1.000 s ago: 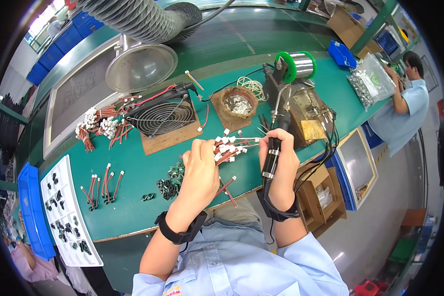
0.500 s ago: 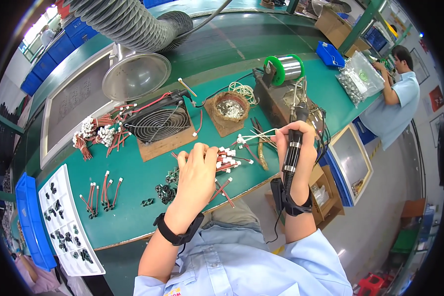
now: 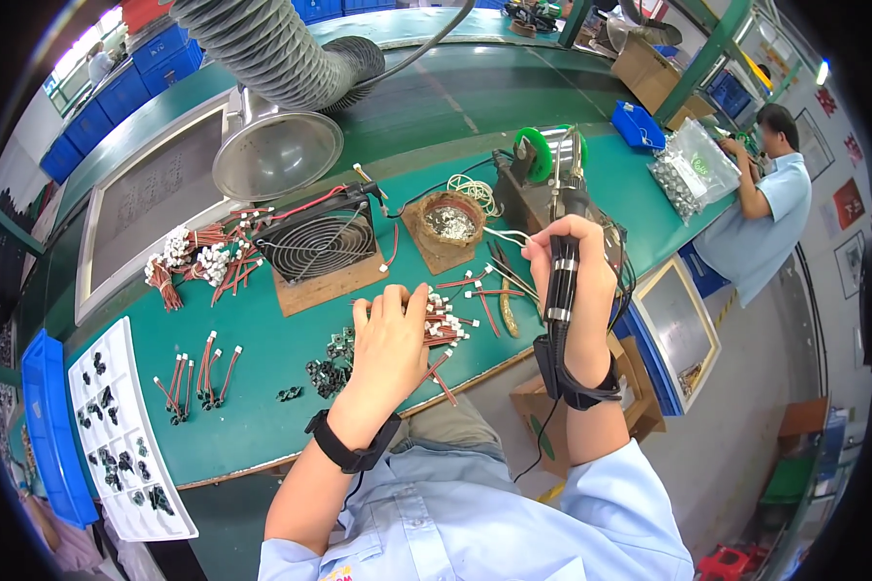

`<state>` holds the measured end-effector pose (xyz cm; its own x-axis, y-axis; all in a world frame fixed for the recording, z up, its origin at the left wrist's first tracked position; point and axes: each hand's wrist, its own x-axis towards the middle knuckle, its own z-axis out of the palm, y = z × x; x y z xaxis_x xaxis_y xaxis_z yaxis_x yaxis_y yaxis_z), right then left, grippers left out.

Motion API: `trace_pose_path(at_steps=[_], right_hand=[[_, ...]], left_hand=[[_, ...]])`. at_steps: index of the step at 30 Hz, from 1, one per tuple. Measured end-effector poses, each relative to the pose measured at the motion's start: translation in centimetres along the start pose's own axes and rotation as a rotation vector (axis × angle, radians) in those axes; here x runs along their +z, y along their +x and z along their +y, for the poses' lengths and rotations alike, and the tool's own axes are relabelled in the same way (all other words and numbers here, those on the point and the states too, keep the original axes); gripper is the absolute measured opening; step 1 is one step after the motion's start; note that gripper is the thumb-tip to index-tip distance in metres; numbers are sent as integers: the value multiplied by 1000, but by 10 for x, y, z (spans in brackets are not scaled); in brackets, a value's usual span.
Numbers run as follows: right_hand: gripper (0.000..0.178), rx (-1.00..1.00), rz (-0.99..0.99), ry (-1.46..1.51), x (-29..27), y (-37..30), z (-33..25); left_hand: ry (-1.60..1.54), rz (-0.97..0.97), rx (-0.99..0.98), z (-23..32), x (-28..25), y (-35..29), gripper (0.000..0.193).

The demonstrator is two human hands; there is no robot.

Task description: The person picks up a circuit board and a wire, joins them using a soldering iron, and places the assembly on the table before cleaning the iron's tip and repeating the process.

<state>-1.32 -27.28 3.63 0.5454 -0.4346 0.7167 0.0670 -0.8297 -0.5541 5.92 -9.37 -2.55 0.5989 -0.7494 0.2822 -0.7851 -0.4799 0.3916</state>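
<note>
My right hand (image 3: pixel 586 276) is closed round the black handle of a soldering iron (image 3: pixel 561 281), whose metal end points away from me. A thin whitish strand (image 3: pixel 506 234) loops out from between its thumb and fingers toward the solder pot. My left hand (image 3: pixel 389 339) lies over the near edge of the bench, fingers bent and apart; its fingertips turn down and are partly hidden. Beside it is a heap of red-brown wires with white connectors (image 3: pixel 442 324). Small dark circuit parts (image 3: pixel 329 378) lie on its other side.
A round solder pot (image 3: pixel 452 221) stands on a board beside a fan (image 3: pixel 318 244). Pliers (image 3: pixel 507 308) lie near my right hand. A white tray (image 3: pixel 131 441) and blue bin (image 3: pixel 53 426) are at left; a metal fume hood (image 3: pixel 279 155) hangs behind. A co-worker (image 3: pixel 765 198) works at right.
My right hand has moved slightly left and up with the soldering iron, and the whitish strand now reaches toward the solder pot. My left hand stays almost in place. The view has shifted slightly.
</note>
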Motion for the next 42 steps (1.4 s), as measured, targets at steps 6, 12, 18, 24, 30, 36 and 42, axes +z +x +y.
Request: trace_pose_path(at_steps=[6,12,18,24,30,36,42], right_hand=[[27,-38,66,-53,25,41,10],[26,-53,-70,-238,28,50,33],[28,141,-74,-8,5,20,1],[18,104,-168,293,-27,-64,-11],[23,273,-320,316,-17,-131,-18],[45,-35,-411,256,-9,-143,-7],[46,33,-438,443,0,-149,-10]], left_hand=[[23,-33,-20,8,-16,-4,65],[15,-2,-52,16,-53,-22,65],[-34,23,-113,10,-72,-58,55],[-207,90,-222,10,-53,-93,40],[-179,80,-233,24,-27,-87,27],[-71,95,-248,26,-22,-85,26],[-42,143,-255,26,-10,-79,21]])
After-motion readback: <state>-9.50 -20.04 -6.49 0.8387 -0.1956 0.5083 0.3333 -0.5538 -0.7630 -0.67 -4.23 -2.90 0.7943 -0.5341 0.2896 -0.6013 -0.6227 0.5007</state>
